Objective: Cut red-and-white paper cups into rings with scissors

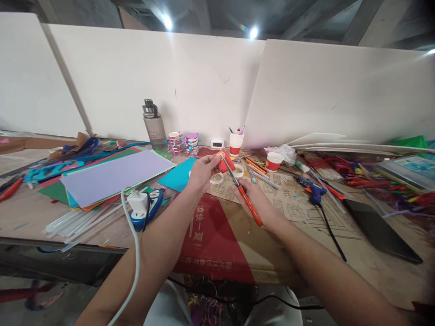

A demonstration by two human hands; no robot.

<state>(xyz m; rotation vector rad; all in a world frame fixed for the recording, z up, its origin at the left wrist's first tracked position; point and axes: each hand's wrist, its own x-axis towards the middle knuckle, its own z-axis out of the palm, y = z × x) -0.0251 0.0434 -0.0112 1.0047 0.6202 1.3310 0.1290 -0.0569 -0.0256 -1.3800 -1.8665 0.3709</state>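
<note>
My left hand pinches a small red piece of paper or cup wall with a yellowish print, held up over the middle of the table. Scissors with orange-red handles are gripped in my right hand. Their blades point away from me and meet the red piece; whether they are cutting through it is too small to tell. Close by my hands lie two pale rings, one ring just right of the blades and another ring below the red piece, partly covered.
Coloured sheets, plastic sticks and a power strip with a white cable are on the left. Behind stand a bottle and a cup of pens. To the right are a red-white cup, a glue gun and a black tablet.
</note>
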